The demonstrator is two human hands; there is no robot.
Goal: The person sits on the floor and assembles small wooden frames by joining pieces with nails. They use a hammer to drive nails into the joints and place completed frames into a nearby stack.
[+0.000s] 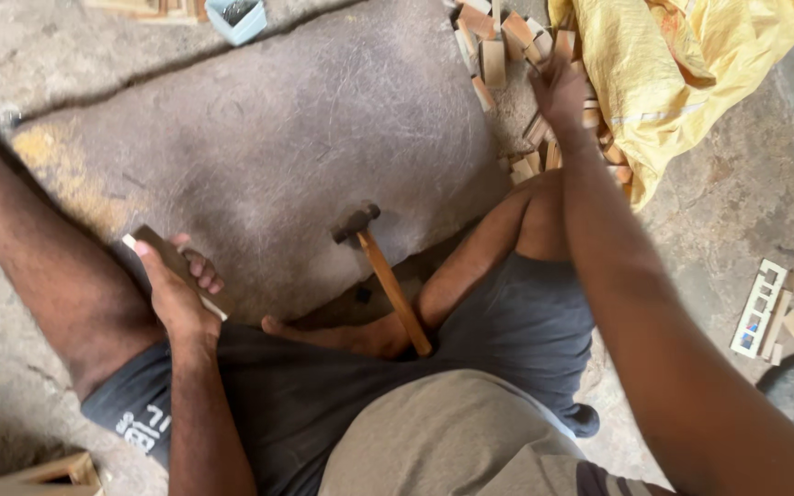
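Note:
My left hand [179, 289] grips a flat brown wooden piece [169, 259] just above my left thigh. My right hand [560, 90] reaches far forward into a heap of small wooden blocks [493, 55] beside a yellow sack [682, 64]; its fingers rest on the blocks, and whether they hold one is hidden. A hammer [383, 271] with a dark head and wooden handle leans between my legs, its head on the flat grey stone slab [305, 129]. Neither hand touches it.
A light blue box [236, 18] sits at the top edge of the slab. A white slotted plastic piece [758, 308] and wood scraps lie on the concrete at right. A wooden frame corner [48, 473] shows at bottom left.

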